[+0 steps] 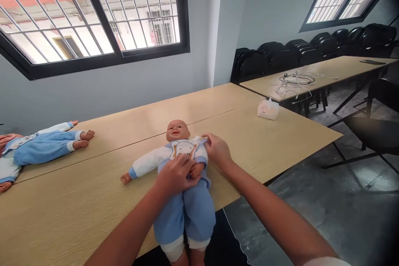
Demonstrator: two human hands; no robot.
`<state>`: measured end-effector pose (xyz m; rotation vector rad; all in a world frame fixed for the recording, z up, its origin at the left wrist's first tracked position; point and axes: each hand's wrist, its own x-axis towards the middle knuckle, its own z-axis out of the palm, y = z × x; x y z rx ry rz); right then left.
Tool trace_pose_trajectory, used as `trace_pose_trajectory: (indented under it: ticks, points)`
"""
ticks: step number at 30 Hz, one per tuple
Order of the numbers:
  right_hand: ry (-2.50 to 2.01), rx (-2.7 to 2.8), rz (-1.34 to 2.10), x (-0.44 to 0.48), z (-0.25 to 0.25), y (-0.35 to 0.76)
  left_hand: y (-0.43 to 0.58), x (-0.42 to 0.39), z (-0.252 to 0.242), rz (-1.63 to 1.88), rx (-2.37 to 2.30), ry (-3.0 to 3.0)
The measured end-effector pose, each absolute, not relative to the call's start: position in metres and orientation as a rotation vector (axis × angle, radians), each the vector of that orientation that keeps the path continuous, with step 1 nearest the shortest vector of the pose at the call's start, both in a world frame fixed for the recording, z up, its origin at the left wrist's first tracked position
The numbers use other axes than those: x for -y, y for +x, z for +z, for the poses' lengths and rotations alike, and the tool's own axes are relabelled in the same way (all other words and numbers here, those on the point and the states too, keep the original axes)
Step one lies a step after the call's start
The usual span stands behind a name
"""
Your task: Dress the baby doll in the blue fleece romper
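Note:
A baby doll [199, 203] lies face up in front of me, its legs over the table's near edge. It wears a blue and white outfit with a bear face on the chest. My left hand [176, 174] is closed at the doll's hand [197, 170], which is bent over its belly; my fingertips are partly hidden there. At the doll's shoulder, on the right of the picture, my right hand [217, 148] pinches the cloth of the outfit [201, 149]. The doll's other arm [148, 162] stretches out to the left in its white sleeve.
A second doll [46, 145] in similar clothes lies at the left on the wooden table [93, 187]. A tissue box [268, 109] stands toward the right end. Tangled cables [296, 80] lie on another table; stacked black chairs [252, 65] line the wall, and a chair [374, 129] stands at right.

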<state>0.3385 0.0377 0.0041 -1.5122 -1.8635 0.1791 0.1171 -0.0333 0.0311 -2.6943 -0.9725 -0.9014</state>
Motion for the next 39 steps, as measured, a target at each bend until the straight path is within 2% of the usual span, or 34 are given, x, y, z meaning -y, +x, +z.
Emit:
trace_pose_trajectory:
  ticks: [8,14,17,24,30,33,39]
  points:
    - [-1.504,2.033,0.422,-0.104,0.037,0.323,0.116,0.020,0.032,-0.701,0.700,-2.795]
    - [-1.589,2.127,0.567,-0.143,0.033,0.302,0.122,0.022,0.054,-0.553,0.631,-2.838]
    - [-1.651,2.107,0.640,-0.144,0.023,0.297,0.118,0.023,0.066,-0.674,0.653,-2.857]
    - [-1.611,1.983,0.838,-0.116,0.003,0.303,0.081,0.006,0.082,-1.293,0.987,-2.688]
    - [-1.350,2.062,1.146,-0.082,0.002,0.330,0.075,-0.001,0.088,-1.373,1.071,-2.516]
    - [-1.395,2.049,1.079,-0.073,-0.001,0.333,0.076,-0.001,0.088,-1.382,1.086,-2.502]
    - [-1.724,1.916,0.668,-0.081,-0.013,0.307,0.091,0.003,0.082,-1.328,1.091,-2.535]
